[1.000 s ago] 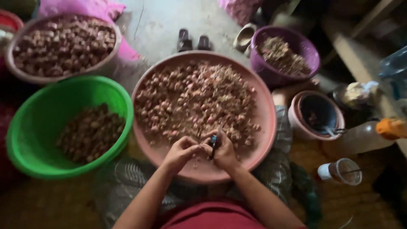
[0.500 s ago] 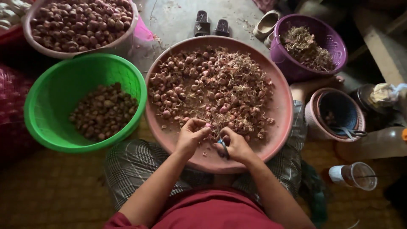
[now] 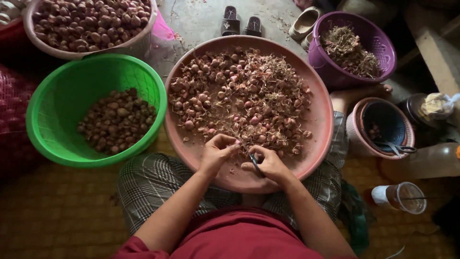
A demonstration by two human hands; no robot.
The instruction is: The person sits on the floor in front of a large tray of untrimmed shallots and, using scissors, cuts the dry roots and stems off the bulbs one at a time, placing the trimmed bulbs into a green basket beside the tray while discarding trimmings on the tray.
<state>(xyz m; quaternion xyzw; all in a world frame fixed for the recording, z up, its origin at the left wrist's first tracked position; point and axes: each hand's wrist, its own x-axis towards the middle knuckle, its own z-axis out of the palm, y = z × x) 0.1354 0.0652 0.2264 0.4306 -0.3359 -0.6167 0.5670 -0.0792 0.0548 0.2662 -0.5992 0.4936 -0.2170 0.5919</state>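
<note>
A wide pink tray (image 3: 321, 144) rests on my lap, heaped with small reddish shallots (image 3: 239, 100) and dry roots. Over its near rim my left hand (image 3: 218, 151) pinches one shallot (image 3: 236, 142) by the fingertips. My right hand (image 3: 268, 164) is closed on small dark scissors (image 3: 254, 162), whose blades point at that shallot. The two hands almost touch.
A green basin (image 3: 52, 115) with trimmed shallots sits to the left, and a pale basin (image 3: 139, 45) full of shallots stands behind it. A purple basket (image 3: 378, 52) of roots is at the back right. A small pink-rimmed basket (image 3: 357, 139) with scissors, a plastic cup (image 3: 407, 197) and sandals (image 3: 242, 21) are nearby.
The view has shifted slightly, so the tray and basins sit a bit lower and to the right. My hands stay together at the tray's near rim, working on a shallot.
</note>
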